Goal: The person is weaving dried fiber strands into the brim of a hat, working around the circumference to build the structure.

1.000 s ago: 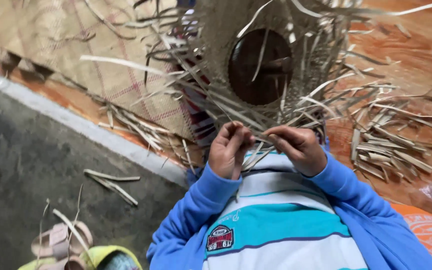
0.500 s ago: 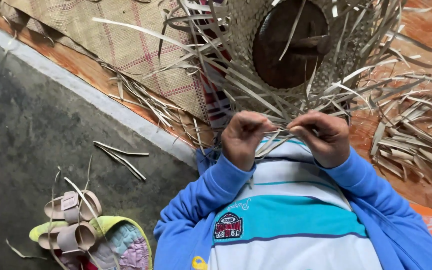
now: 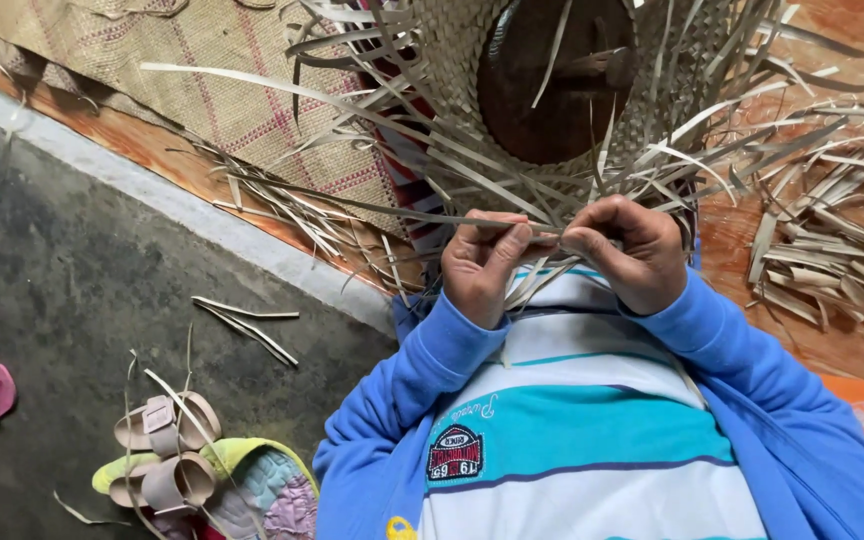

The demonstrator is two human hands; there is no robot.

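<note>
Weaving is under way: a half-woven basket [image 3: 472,70] (dark round form inside) sits just above both hands, loose strips fanning out. The left hand [image 3: 480,265] and right hand [image 3: 627,250], fingers curled shut, pinch one thin strip [image 3: 542,235] between them; interlacing likely calls for steady tension.

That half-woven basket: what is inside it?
Inside the woven basket sits a dark round form, crossed by loose strips. Its lower part and the basket's bottom are hidden.
</note>
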